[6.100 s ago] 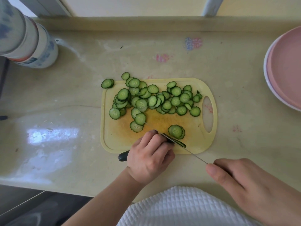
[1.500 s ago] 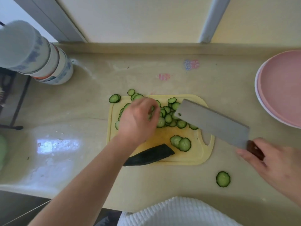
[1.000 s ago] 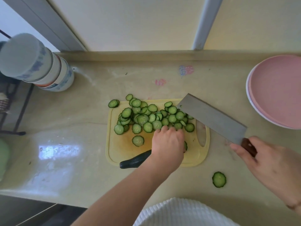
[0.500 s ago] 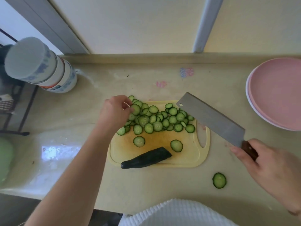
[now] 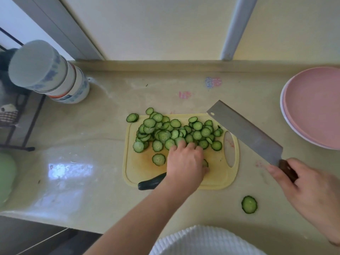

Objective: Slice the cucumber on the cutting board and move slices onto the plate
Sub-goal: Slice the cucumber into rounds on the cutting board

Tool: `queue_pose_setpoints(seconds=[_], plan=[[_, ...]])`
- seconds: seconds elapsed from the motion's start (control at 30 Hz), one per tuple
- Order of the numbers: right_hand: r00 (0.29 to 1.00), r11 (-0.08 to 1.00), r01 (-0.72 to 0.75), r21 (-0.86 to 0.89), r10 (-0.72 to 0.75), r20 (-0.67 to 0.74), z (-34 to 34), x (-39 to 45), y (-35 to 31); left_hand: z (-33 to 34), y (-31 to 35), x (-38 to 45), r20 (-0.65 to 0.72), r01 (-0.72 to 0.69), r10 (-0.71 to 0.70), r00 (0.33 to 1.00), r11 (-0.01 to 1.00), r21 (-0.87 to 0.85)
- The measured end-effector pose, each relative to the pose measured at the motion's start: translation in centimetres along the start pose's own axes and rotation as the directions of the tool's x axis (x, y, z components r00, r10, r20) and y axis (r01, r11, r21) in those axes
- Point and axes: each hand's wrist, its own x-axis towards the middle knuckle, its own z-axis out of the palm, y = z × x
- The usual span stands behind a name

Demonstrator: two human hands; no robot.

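Observation:
A yellow cutting board (image 5: 141,162) holds a pile of cucumber slices (image 5: 165,133) along its far side and one loose slice (image 5: 158,159) in the middle. The dark uncut cucumber end (image 5: 150,183) lies at the board's near edge, partly under my left wrist. My left hand (image 5: 184,162) lies palm down on the board, fingertips at the pile's near edge, covering most of another slice (image 5: 205,163) by my thumb. My right hand (image 5: 309,192) grips the handle of a cleaver (image 5: 244,131), its blade raised over the board's right end. The pink plate (image 5: 312,107) sits far right.
One slice (image 5: 249,204) lies on the counter right of the board's near corner, and two more (image 5: 132,117) sit off its far left corner. Stacked blue-and-white bowls (image 5: 55,76) stand at the back left. The counter's front edge is close to my body.
My left hand came back from the left end of the pile to the board's middle and now covers the loose slice there. The cleaver stays raised and barely moved.

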Motion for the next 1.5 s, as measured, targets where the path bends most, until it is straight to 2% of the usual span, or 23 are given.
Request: queue_pose_setpoints(seconds=[0.1,0.23,0.3,0.37,0.4,0.47,0.57,0.67,0.7,0.77,0.8,0.87,0.97,1.1,1.5], plan=[[1.0,1.0,-0.015,0.013,0.015,0.02,0.3,-0.2,0.2,-0.1,0.5,0.0,0.0,0.027,-0.027,1.0,0.999,-0.028],[0.997,1.0,-0.018,0.009,0.017,0.08,0.3,-0.4,0.3,-0.5,-0.5,-0.4,-0.136,-0.016,-0.021,0.99,0.963,-0.269],[0.994,0.999,-0.017,0.029,0.014,0.107,0.4,-0.6,0.2,-1.6,-2.7,-0.2,-0.236,0.056,-0.168,0.957,0.907,-0.417],[0.989,0.994,0.011,0.111,-0.028,0.148,0.4,-1.0,-0.1,-2.3,-6.1,0.2,-0.312,0.143,-0.35,0.883,0.834,-0.533],[0.979,0.981,0.026,0.191,-0.064,0.194,0.4,-1.2,-0.3,-2.3,-7.7,0.3,-0.331,0.175,-0.406,0.852,0.816,-0.551],[0.936,0.932,-0.019,0.363,-0.111,0.333,0.3,-1.6,-0.9,-1.7,-10.2,0.7,-0.346,0.2,-0.426,0.836,0.823,-0.531],[0.826,0.883,-0.133,0.451,-0.153,0.543,0.5,-2.0,-1.5,-0.1,-11.5,0.5,-0.433,0.167,-0.396,0.81,0.863,-0.476],[0.735,0.888,-0.161,0.43,-0.182,0.653,1.1,-2.0,-1.9,0.7,-11.0,-0.6,-0.625,0.082,-0.321,0.711,0.921,-0.38],[0.72,0.893,-0.164,0.42,-0.182,0.67,1.3,-2.0,-2.0,0.8,-10.3,-1.3,-0.658,0.0,-0.241,0.713,0.939,-0.344],[0.705,0.911,-0.148,0.385,-0.176,0.687,1.6,-1.8,-2.3,1.5,-8.4,-3.2,-0.628,-0.179,-0.027,0.777,0.948,-0.262],[0.702,0.92,-0.139,0.367,-0.17,0.692,1.7,-1.8,-2.3,2.0,-7.6,-4.2,-0.585,-0.22,0.043,0.81,0.947,-0.235],[0.702,0.921,-0.148,0.36,-0.158,0.694,1.7,-1.8,-2.3,2.8,-7.2,-5.6,-0.545,-0.2,0.037,0.837,0.949,-0.243],[0.699,0.919,-0.179,0.352,-0.133,0.702,1.7,-1.9,-2.3,3.3,-7.1,-6.6,-0.612,-0.224,0.008,0.791,0.934,-0.278],[0.699,0.928,-0.152,0.339,-0.142,0.701,1.9,-1.8,-2.8,4.5,-5.5,-6.4,-0.592,-0.394,0.226,0.774,0.903,-0.171],[0.762,0.954,0.018,0.301,-0.208,0.613,0.3,-1.6,-3.4,6.8,-4.7,-5.8,-0.661,-0.411,0.221,0.717,0.9,-0.145]])
